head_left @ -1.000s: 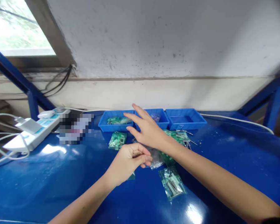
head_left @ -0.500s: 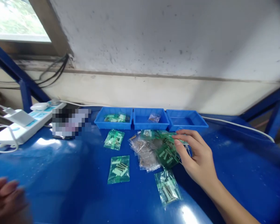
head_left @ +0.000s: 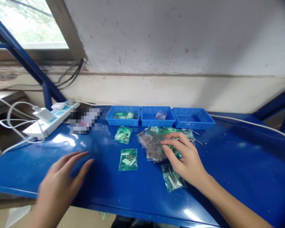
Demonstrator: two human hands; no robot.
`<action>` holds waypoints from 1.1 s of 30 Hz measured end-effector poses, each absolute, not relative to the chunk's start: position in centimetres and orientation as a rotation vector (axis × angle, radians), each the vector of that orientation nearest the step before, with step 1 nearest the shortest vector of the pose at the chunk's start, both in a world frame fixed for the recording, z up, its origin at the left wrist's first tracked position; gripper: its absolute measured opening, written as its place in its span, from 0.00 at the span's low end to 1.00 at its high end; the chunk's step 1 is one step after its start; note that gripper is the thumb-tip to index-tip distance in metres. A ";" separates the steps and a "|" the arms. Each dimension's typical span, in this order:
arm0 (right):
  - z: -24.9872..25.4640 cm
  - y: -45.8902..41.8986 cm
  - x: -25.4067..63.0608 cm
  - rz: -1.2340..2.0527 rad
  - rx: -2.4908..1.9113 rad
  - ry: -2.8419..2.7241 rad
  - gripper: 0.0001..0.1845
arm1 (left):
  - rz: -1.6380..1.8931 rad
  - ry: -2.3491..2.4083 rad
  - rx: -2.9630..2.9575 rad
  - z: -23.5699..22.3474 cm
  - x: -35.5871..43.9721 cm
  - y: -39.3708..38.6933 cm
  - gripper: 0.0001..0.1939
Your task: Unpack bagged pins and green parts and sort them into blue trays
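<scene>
My left hand [head_left: 61, 177] hovers over the left part of the blue table, fingers stretched out and apart from the thumb, with nothing in it. Over a heap of small bags, my right hand [head_left: 187, 158] is curved with its fingers apart; whether the fingertips touch a bag I cannot tell. Under it lie clear bags [head_left: 154, 152] and green-tinted bags [head_left: 165, 129], partly hidden by the hand. Closer to me, a green bag of screws and white pieces [head_left: 172, 180] sits below my right wrist. Two more green bags, a nearer one [head_left: 128, 160] and a farther one [head_left: 123, 135], lie between my hands.
Three blue trays stand in a row at the back: the left tray [head_left: 110, 122] holds green bags, the middle tray [head_left: 156, 123] a clear bag, the right tray [head_left: 192, 125]. Loose screws [head_left: 197, 142] lie right of the heap. A white power strip [head_left: 35, 128] with cables is at left.
My left hand has come up from the lower left corner and opened out over the table. The right hand has shifted left across the heap. The view has turned slightly.
</scene>
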State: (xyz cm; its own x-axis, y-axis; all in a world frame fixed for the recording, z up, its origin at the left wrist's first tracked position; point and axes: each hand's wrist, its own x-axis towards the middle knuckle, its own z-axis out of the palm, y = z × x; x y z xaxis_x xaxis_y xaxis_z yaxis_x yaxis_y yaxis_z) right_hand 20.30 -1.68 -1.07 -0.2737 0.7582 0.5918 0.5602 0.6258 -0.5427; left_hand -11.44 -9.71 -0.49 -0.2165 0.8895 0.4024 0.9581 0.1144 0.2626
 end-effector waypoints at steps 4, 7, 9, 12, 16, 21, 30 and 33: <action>-1.2 -1.2 20.6 0.277 -1.044 -2.012 0.08 | -0.485 -2.164 -2.055 -1.7 -8.1 -1.7 0.26; -1.2 -0.9 20.9 0.293 -1.067 -2.033 0.08 | -0.421 -2.084 -2.294 -2.0 -6.7 2.0 0.27; -1.2 -0.7 21.1 0.308 -1.083 -2.040 0.08 | -0.514 -2.088 -2.401 -2.1 -6.4 2.8 0.26; -1.2 -0.6 21.5 0.344 -1.107 -2.047 0.09 | -0.913 -2.225 -2.406 -1.9 -6.1 2.7 0.22; -1.2 -0.4 21.8 0.399 -1.135 -2.051 0.09 | -1.726 -2.447 -2.251 -1.4 -5.9 2.1 0.23; -1.2 -0.4 21.8 0.415 -1.144 -2.053 0.09 | -1.828 -2.541 -2.248 -1.3 -6.3 2.0 0.23; -0.3 3.6 23.7 -0.024 -1.213 -1.985 0.08 | -0.789 -1.873 -2.467 -1.1 -4.1 1.8 0.30; -0.4 4.5 23.6 -0.074 -1.171 -2.017 0.09 | -0.726 -1.618 -2.596 -0.4 -2.0 1.5 0.19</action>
